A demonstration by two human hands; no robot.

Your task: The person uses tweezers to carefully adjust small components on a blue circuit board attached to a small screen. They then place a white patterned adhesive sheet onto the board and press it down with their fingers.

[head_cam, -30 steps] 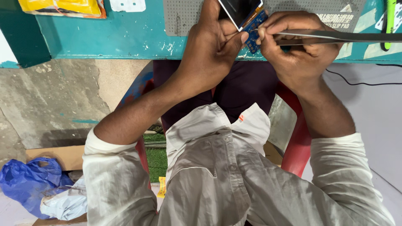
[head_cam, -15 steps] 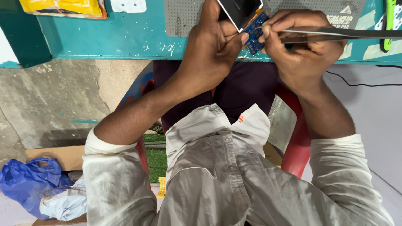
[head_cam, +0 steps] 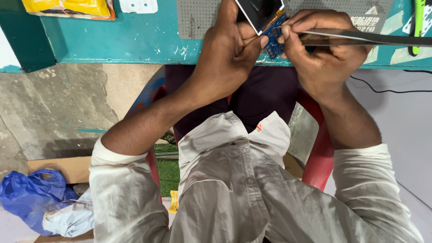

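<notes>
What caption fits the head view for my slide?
Left hand holds a blue circuit board while right hand applies tweezers to it.

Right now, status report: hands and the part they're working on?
Left hand grips blue circuit board. Right hand pinches thin metal tool, tip at board. Nothing blocking.

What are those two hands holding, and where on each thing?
The left hand pinches a small blue circuit board with a screen at its lower edge. The right hand holds a long thin metal tool near its tip.
</notes>
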